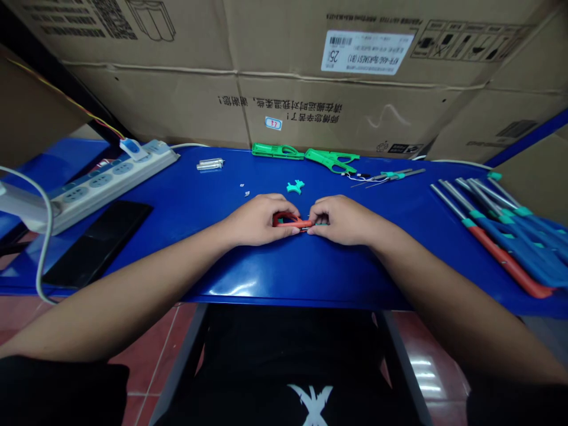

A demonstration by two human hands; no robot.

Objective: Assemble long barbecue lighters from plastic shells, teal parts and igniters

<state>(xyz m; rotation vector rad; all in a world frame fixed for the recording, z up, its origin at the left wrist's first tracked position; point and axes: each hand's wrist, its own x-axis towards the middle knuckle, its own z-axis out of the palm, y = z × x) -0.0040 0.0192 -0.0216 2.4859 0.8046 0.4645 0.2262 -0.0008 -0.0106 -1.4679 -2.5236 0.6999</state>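
Observation:
My left hand (pixel 264 220) grips a red lighter handle (pixel 293 223) with a loop at its left end, low over the blue table. Fingers closed, my right hand (pixel 339 220) pinches the handle's right end, where a thin green bit shows. What lies between those fingertips is mostly covered. Just beyond the hands is a small teal plastic part (pixel 295 187). Two green lighter handle shells (pixel 277 151) rest along the cardboard, and thin metal rods with teal pieces and wires (pixel 390 176) lie to their right.
Several long-nosed lighters, blue ones (pixel 517 239) and a red one (pixel 506 257), lie on the right. Clear tubes (pixel 210 164) sit at the back. On the left are a power strip (pixel 113 177) and a black phone (pixel 98 242). A large cardboard box (pixel 284 89) walls off the back.

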